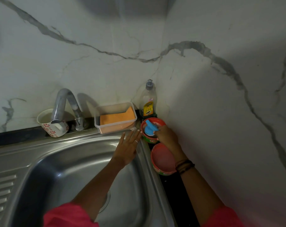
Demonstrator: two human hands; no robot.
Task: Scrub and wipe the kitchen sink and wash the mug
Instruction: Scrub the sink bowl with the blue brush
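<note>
The steel sink (40, 154) fills the lower left, its basin dry-looking. A white mug with red flowers (53, 126) stands on the back ledge under the tap's spout. My left hand (128, 147) lies flat with straight fingers on the sink's back right rim. My right hand (166, 135) grips a blue scrubber (150, 127) that sits in a red and green soap tub (147, 138) in the corner. The tub's red lid (162, 159) lies beside my right wrist.
A curved chrome tap (65, 104) rises behind the sink. A clear plastic box with an orange sponge cloth (116, 119) sits on the ledge. A dish liquid bottle (148, 99) stands in the wall corner. Marble walls close in behind and to the right.
</note>
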